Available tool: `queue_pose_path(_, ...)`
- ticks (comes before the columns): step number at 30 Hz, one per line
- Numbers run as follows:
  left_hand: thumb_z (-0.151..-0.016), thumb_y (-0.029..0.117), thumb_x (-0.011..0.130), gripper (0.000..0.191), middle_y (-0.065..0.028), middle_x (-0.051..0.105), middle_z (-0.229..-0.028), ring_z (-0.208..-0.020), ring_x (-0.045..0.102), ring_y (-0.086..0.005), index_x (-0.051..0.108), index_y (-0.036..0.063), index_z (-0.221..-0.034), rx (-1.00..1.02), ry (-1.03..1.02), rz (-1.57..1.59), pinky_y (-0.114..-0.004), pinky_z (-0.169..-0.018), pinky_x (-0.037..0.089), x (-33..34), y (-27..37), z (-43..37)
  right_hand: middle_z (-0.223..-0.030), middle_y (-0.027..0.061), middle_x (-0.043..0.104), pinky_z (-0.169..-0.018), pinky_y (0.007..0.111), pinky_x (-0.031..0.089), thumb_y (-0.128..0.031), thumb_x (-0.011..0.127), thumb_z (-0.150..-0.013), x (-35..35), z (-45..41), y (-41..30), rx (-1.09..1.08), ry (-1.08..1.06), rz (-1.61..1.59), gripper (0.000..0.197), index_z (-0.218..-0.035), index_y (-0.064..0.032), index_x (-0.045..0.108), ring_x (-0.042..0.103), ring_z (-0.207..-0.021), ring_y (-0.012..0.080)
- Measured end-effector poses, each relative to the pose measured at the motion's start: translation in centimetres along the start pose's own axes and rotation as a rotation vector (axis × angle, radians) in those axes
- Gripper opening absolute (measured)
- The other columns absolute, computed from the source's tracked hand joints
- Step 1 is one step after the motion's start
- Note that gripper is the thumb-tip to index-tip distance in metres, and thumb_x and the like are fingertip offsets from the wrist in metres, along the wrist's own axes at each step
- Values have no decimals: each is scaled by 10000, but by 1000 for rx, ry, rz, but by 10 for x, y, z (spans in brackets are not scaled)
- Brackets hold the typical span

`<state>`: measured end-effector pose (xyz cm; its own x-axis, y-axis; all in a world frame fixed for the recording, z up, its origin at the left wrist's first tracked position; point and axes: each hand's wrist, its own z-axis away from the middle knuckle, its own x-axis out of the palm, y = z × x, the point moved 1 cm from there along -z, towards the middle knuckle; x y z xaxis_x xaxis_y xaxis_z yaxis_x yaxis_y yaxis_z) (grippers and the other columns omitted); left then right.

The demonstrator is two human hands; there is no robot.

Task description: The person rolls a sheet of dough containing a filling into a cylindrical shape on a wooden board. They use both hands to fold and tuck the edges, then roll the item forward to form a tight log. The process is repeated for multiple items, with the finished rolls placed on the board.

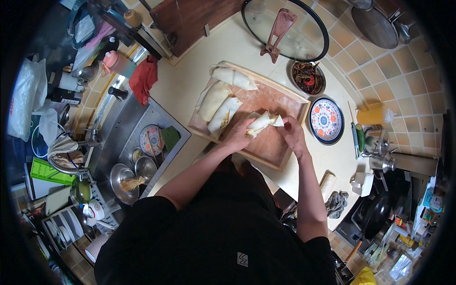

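Note:
Over a floured wooden board with a raised rim, I hold a pale flatbread roll between both hands. My left hand grips its left end. At the other end, the fingers of my right hand pinch a loose flap of the wrapper. Some filling shows along the top edge. Left of my hands lies a roll with yellowish filling showing. Beside that roll is a plump folded flatbread. Another pale roll rests near the board's far edge.
Right of the board stand a metal bowl of dark food with red pieces and a patterned plate. A glass lid leans behind them. At left, a steel sink holds dishes. A wok sits at lower right.

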<state>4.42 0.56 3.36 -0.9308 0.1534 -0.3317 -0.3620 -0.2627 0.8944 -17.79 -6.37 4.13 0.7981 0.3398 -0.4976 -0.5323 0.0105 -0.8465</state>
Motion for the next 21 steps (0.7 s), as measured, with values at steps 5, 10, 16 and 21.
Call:
queue_pose_path(5,-810,-40,641,601,-162,521,-1357,-1229,546,-264,487,57,-1383,108,-114,10,-353,-1020,455,-12,-9,3,-951,122,645,-697,328,528,49,636,-822,-1,44,-20,-223,100,231,176,-972,-39,607,659,-791,243)
queue_pose_path(10,-795,-96,614,571,-160,541,-1343,-1219,559,-266,540,61,-1338,244,-178,-69,-362,-1014,459,-14,-2,9,-1014,124,667,-733,316,536,112,620,-811,6,72,-9,-141,116,-7,221,-989,-18,601,662,-825,244)
queue_pose_path(16,-743,-128,596,568,-168,573,-1297,-1230,536,-345,580,54,-1281,430,-168,-254,-400,-1041,434,-9,-1,8,-983,141,669,-739,325,533,75,618,-850,14,84,-3,-87,158,-61,204,-1025,-23,579,664,-831,240)
queue_pose_path(21,-716,-153,550,597,-159,566,-1295,-1247,510,-344,590,61,-1271,501,-179,-326,-405,-1056,415,-9,6,12,-944,172,660,-713,347,522,17,603,-886,11,82,-16,88,121,-8,170,-1047,-36,585,658,-785,251)
